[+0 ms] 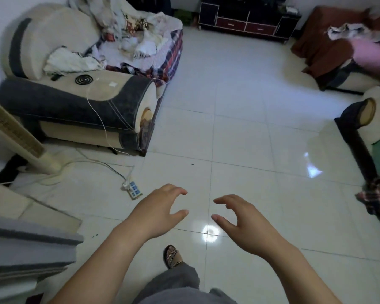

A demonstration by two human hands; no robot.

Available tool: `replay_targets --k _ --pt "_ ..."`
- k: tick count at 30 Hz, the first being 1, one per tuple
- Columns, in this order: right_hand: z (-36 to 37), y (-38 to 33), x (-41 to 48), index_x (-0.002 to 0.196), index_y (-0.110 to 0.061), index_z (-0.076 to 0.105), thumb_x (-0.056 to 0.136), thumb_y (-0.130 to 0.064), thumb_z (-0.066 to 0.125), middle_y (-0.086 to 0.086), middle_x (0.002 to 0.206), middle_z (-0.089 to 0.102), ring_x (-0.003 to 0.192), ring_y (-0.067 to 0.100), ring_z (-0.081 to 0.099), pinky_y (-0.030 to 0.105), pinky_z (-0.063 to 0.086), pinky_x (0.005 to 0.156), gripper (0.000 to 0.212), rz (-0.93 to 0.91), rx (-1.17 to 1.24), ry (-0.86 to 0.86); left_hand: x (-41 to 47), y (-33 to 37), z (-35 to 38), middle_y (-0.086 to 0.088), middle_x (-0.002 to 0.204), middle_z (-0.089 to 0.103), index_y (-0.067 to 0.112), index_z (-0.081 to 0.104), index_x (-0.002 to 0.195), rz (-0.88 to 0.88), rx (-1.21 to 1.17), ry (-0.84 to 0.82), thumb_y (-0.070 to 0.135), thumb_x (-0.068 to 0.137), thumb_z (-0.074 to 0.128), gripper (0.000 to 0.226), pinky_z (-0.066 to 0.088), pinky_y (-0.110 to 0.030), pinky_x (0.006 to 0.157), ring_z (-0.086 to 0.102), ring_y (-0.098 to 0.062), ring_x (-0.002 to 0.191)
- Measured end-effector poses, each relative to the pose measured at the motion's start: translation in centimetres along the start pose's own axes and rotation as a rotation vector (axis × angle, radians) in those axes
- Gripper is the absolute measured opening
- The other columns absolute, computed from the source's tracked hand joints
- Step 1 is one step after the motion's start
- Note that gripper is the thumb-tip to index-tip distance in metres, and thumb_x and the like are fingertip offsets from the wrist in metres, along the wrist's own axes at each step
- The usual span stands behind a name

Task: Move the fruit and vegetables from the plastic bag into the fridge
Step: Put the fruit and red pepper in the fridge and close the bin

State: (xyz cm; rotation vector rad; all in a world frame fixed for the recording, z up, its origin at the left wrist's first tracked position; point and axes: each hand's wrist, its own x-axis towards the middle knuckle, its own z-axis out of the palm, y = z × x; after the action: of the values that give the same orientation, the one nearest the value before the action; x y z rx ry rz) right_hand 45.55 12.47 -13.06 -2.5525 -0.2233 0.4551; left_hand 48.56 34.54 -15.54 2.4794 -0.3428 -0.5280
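White-tiled floor (239, 119) is filling mid-frame; beige-and-grey sofa (75, 99) is sitting upper left, power strip (133, 189) lying on the tiles left of centre. Left hand (160, 207) and right hand (239, 218) are hovering lower centre, apart, thumbs pointing toward each other, fingers loosely curved, gripping nothing. Plastic bag and fridge: location cannot be told from this view.

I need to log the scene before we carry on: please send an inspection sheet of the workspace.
Surface: glossy pale tiled floor, light glare on it.
Job's things: nothing seen.
Clutter: heap of clothes on the sofa; black coil on its armrest.
Grips: left hand and right hand open, empty, above the floor.
Cables: power strip on the floor, white plug in it.
Surroundings: tower fan at left, dark cabinet at the far wall, second sofa at right.
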Motion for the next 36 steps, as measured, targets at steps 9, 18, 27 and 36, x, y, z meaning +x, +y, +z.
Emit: replay_targets --k 9,18,27,36 --pt "-1.8 -4.6 19.0 0.13 -0.026 0.046 0.093 -0.045 0.045 -0.011 0.134 0.046 0.123 0.006 0.043 0.012 0.029 0.091 0.042 -0.281 -0.072 -0.192 5.5 -6.8 -7.7 0.011 0.137 0.039 0.03 0.042 0.132 -0.312 -0.03 0.129 0.05 0.087 0.05 0.05 0.04 -0.033 0.1 0.043 -0.007 0.12" --pt "-0.5 -13.0 38.7 0.127 -0.027 0.05 0.093 -0.043 0.046 -0.01 0.13 0.05 0.114 0.007 0.049 0.007 0.031 0.089 0.038 -0.744 -0.186 -0.549 8.0 -13.3 -14.0 0.019 0.129 0.043 0.033 0.046 0.128 -0.714 -0.301 0.463 0.045 0.087 0.055 0.044 0.034 -0.014 0.087 0.043 0.004 0.111" --pt "2.7 -22.0 52.0 0.13 -0.027 0.046 0.094 -0.045 0.044 -0.008 0.134 0.047 0.118 0.008 0.047 0.015 0.033 0.09 0.041 -0.944 -0.301 -0.738 11.4 -18.6 -20.1 0.008 0.136 0.043 0.027 0.044 0.131 -1.07 -0.393 0.62 0.042 0.089 0.054 0.046 0.03 -0.018 0.098 0.041 -0.007 0.121" --pt "13.5 -35.6 52.9 0.132 -0.026 0.044 0.092 -0.047 0.045 -0.006 0.138 0.044 0.122 0.012 0.044 0.024 0.036 0.101 0.045 -1.211 -0.437 -0.989 5.4 -27.5 -22.3 0.006 0.136 0.044 0.025 0.045 0.13 -1.287 -0.513 0.793 0.043 0.088 0.055 0.046 0.036 -0.024 0.099 0.043 -0.009 0.121"
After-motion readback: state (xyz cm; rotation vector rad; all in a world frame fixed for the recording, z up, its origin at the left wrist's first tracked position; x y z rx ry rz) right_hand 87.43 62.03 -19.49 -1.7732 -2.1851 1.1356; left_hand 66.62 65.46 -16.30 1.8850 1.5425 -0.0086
